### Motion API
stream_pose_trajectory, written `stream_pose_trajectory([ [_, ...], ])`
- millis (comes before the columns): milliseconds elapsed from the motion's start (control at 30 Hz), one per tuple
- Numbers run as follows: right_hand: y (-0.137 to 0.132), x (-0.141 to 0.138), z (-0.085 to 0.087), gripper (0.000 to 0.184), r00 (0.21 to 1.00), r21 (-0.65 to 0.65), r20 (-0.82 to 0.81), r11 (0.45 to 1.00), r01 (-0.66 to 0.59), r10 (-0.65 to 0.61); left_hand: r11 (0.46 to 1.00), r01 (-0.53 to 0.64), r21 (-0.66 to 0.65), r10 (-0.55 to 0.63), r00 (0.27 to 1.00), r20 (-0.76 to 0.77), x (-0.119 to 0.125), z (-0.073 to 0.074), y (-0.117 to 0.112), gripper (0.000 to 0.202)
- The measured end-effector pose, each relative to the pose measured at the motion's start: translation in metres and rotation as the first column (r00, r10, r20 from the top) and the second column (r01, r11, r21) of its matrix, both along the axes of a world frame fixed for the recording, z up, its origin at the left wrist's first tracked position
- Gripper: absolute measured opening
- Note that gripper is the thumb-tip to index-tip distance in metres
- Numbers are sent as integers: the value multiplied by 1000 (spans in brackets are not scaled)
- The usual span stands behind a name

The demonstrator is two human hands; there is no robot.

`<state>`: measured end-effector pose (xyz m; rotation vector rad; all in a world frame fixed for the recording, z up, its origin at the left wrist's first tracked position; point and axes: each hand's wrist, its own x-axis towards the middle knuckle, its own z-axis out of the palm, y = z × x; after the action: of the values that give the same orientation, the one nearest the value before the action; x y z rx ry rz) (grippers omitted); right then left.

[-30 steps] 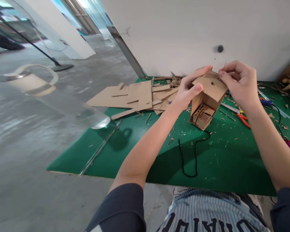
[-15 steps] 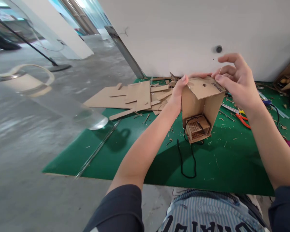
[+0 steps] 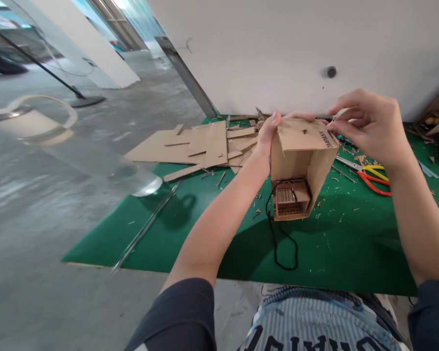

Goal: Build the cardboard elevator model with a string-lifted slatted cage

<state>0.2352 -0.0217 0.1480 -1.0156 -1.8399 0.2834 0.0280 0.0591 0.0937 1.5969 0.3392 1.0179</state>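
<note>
The cardboard box [image 3: 324, 170] has swung from a tilt to nearly upright over the desk [image 3: 344, 253]. At its top right corner, the right hand's [image 3: 371, 122] fingers pinch what looks like a thin strand [image 3: 328, 127], knuckles raised; the left hand [image 3: 266, 141] clasps its left side, arm outstretched. Scissors [image 3: 349, 164] lie right of the box, cardboard scraps [image 3: 210, 139] left.

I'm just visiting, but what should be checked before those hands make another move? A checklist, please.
1. Left hand has a grip on the cardboard box: ok, at its upper left.
2. What the right hand pinches by the top corner is known: cannot tell, too small.
3. Box roughly upright: ok.
4. Black cord out of the box: not ok, it runs inside.
5. Table free of cardboard scraps: not ok.
</note>
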Motion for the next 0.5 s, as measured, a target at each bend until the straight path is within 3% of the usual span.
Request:
stream_pose_trajectory([
  [133,-5,-2,4,21,999,26,42,999,19,-20,997,-49,67,53,997,-54,-2,-6,3,87],
  [300,-9,2,8,12,982,163,183,986,21,-51,997,-45,63,49,997,-67,-1,-8,9,92],
  [500,-1,7,1,21,957,219,227,967,131,-181,998,26,-66,-28,999,-34,2,-6,4,104],
])
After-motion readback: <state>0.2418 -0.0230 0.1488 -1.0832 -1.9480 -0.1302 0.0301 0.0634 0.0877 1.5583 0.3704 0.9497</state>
